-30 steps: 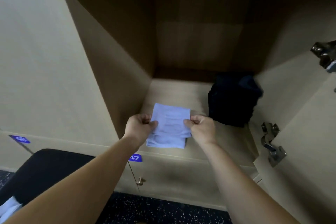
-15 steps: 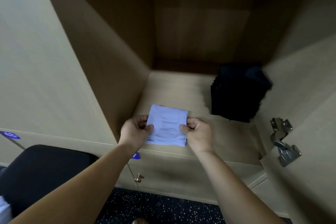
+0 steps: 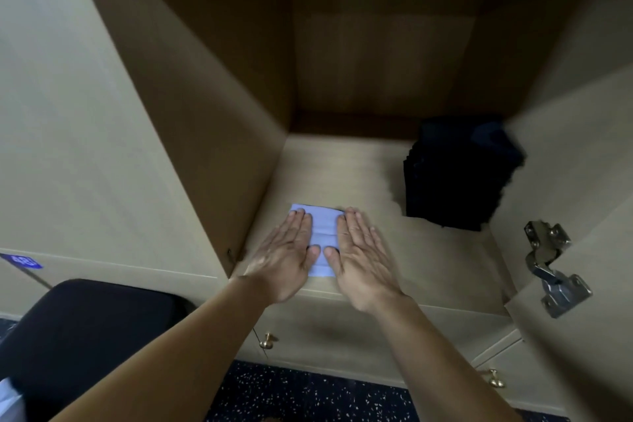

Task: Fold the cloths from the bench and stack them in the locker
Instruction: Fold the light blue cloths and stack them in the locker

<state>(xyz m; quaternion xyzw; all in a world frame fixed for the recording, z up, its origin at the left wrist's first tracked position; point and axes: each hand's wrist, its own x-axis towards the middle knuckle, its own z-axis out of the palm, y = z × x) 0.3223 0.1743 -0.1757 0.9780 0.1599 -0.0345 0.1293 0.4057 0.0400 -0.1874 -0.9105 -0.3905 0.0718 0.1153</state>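
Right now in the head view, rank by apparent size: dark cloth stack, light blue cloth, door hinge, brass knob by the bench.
1. dark cloth stack
2-3. light blue cloth and door hinge: look alike, unranked; the left hand and right hand cover the cloth's sides.
4. brass knob

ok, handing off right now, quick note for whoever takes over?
Left hand: open, flat on the blue cloth.
Right hand: open, flat on it too.
Blue cloth: folded, on the locker floor, front left, apart from the dark stack at back right.
Done: this cloth is folded and in the locker.
Left: lift the hands off; a pale cloth shows at the bench edge, probably next.
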